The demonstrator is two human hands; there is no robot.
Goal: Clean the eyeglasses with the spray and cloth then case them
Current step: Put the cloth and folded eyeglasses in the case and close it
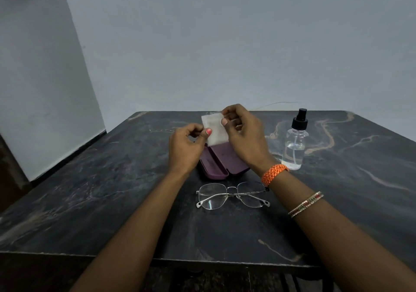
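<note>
A small white cloth point(215, 129) is held up above the table, pinched at its left edge by my left hand point(185, 147) and at its upper right corner by my right hand point(244, 134). Below the cloth lies an open purple eyeglass case point(219, 162), partly hidden by both hands. Thin metal-framed eyeglasses point(233, 195) rest folded on the dark table, nearer to me than the case, between my forearms. A clear spray bottle point(295, 144) with a black nozzle stands upright to the right of the case.
The dark marbled table point(112, 190) ends at a front edge close to me and meets a grey wall at the back. A pale wall panel stands at the left.
</note>
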